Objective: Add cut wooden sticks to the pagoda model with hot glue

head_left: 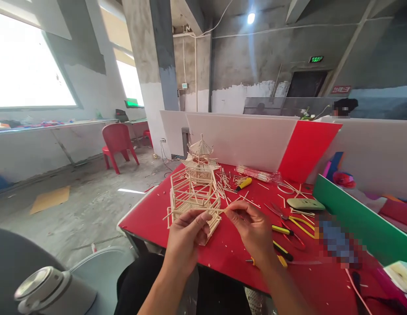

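Note:
A thin pale wooden stick (215, 210) runs level between my two hands, over the near part of a stick model. My left hand (187, 234) pinches it with thumb and fingers closed. At its right end, the fingertips of my right hand (254, 225) are closed on the same stick. The model, a pagoda-like frame (194, 186) of many such sticks, stands on the red table (151, 218); its pointed roof (201, 148) is at the back. My left hand covers some of the model's near side, and whether it touches it I cannot tell.
Loose sticks (225, 183) lie right of the model, near a yellow utility knife (244, 183) and a bundle of sticks (254, 173). Pliers (302, 225), other yellow-black tools and a green case (305, 204) are farther right. A green board (361, 218) edges the right side.

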`<state>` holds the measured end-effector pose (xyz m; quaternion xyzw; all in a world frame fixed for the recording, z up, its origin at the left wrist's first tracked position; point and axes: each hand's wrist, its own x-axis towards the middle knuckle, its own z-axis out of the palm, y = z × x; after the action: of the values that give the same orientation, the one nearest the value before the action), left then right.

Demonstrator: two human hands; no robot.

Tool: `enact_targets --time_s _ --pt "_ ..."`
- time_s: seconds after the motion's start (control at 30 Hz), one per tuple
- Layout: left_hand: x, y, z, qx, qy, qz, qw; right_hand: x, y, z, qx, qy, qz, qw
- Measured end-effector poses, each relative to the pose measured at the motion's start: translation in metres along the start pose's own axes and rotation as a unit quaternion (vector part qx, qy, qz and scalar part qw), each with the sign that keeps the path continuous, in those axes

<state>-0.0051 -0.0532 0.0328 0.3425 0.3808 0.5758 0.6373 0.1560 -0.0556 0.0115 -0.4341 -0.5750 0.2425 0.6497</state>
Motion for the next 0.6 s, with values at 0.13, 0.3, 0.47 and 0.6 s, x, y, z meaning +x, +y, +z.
enact_targets --time_s 0.13,0.3,0.47,0.6 --pt "0.006 0.009 -0.008 -0.057 0.041 0.004 0.998 -0.003 -0.005 0.033 -0.031 0.007 -0.027 0.999" --pt "0.019 0.015 -0.018 -0.078 0.075 -0.005 0.994 0.002 -0.004 0.054 -0.114 0.007 -0.082 0.99" --pt "0.028 0.019 -0.023 -0.085 0.095 -0.008 0.992 0.012 0.006 0.064 -0.113 -0.041 -0.071 0.99" --pt "0.032 0.019 -0.025 -0.08 0.095 -0.001 0.992 0.017 0.009 0.071 -0.1 -0.049 -0.059 0.992"
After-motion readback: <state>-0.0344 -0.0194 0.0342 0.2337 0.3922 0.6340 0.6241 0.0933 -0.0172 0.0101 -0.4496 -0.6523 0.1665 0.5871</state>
